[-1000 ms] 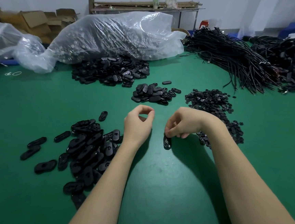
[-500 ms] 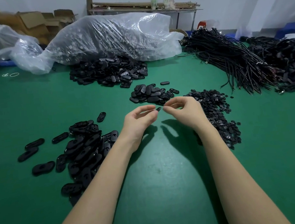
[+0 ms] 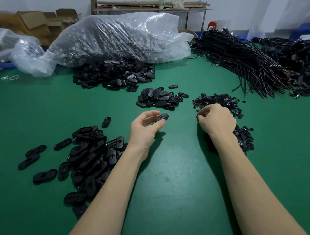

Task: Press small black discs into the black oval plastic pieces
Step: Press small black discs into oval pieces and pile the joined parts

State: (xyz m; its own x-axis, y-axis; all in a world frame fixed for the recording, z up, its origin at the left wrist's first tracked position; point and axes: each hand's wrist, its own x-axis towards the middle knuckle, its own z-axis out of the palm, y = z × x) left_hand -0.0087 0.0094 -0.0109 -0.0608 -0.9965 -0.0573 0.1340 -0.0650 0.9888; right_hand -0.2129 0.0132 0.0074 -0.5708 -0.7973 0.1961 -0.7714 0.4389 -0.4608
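Note:
My left hand (image 3: 145,126) holds a black oval piece (image 3: 162,117) between thumb and fingertips, a little above the green table. My right hand (image 3: 215,120) is curled, knuckles up, at the left edge of the pile of small black discs (image 3: 222,100); its fingertips pinch at a disc there, mostly hidden. A heap of oval pieces (image 3: 90,158) lies to the left of my left forearm. A smaller heap of oval pieces (image 3: 158,98) lies beyond my hands.
A larger spill of oval pieces (image 3: 116,75) lies in front of a clear plastic bag (image 3: 117,40) at the back. Bundles of black cords (image 3: 248,60) cover the back right. The green table (image 3: 174,172) stretches between my forearms.
My hands have parted. The left hand now holds the oval piece alone, and the right hand has moved right to the disc pile.

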